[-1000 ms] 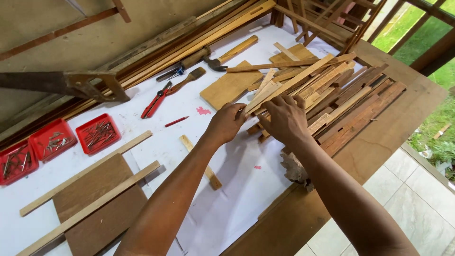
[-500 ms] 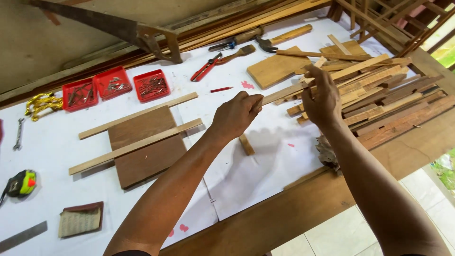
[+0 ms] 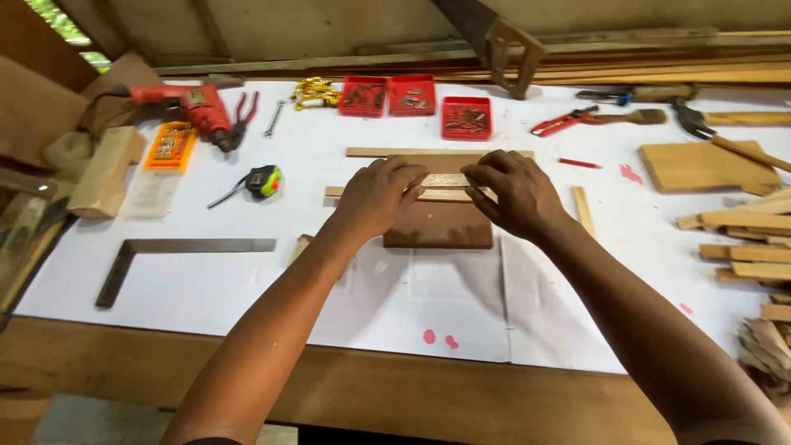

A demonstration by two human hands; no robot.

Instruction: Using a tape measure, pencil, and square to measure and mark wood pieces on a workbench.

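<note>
And we've swung away from the heap of offcuts: a second ago both our hands were up in the stack of slats (image 3: 741,239) at the right end of the bench (image 3: 247,288), and now they are down at the middle of it, over the dark brown board (image 3: 437,224). The slat has come across with us, so the picking looks finished and the placing looks to be on.

Our left hand (image 3: 377,196) and right hand (image 3: 512,191) sit side by side, fingers curled down and narrow, each pinching an end of a short pale slat (image 3: 445,179). It lies flat and crosswise above the board, just above a longer pale strip (image 3: 437,196) that also crosses it, with a third strip (image 3: 395,152) along the board's far edge. Whether the short slat is pressed to the wood or held a touch off it, we cannot tell; our knuckles hide both ends.

The slat itself is light, raw wood, straight and thin, paler than the reddish board beneath.

Around us: three red trays (image 3: 412,92) of small hardware beyond the board, a tape measure (image 3: 264,180) and a red drill (image 3: 194,103) off left, a steel square (image 3: 165,251) nearer us.
</note>
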